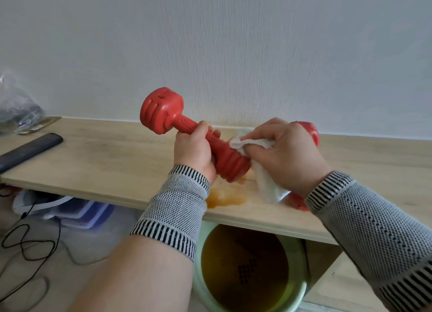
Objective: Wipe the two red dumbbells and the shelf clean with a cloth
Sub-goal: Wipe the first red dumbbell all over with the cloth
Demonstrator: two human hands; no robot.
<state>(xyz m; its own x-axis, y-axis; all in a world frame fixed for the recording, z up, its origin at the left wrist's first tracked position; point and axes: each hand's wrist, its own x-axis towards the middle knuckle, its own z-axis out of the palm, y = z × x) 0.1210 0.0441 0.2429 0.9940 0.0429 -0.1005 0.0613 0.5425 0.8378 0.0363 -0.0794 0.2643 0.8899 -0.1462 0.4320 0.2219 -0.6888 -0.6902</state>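
Two red dumbbells were in play, but you could see only one whole: the held dumbbell (pixel 187 134), lifted above the shelf (pixel 117 162), tilted with its far head up and to the left. The second dumbbell (pixel 311 131) lay on the shelf behind your right hand (pixel 287 157), which hid all but a red end past the knuckles and another bit near the wrist. Your left hand (pixel 194 152) was wrapped around the held dumbbell's handle, thumb on top, fingers curled under. Your right hand was bunched around the white cloth (pixel 261 169), pressing it to the near head of the held dumbbell; a tail of cloth hung down toward the shelf. An orange-brown stain (pixel 224 197) sat on the shelf just below the held dumbbell. Under the shelf, a green bucket (pixel 301 290) was partly cut off by the shelf edge. At the shelf's left end lay a dark flat object (pixel 30 148), hard to identify.
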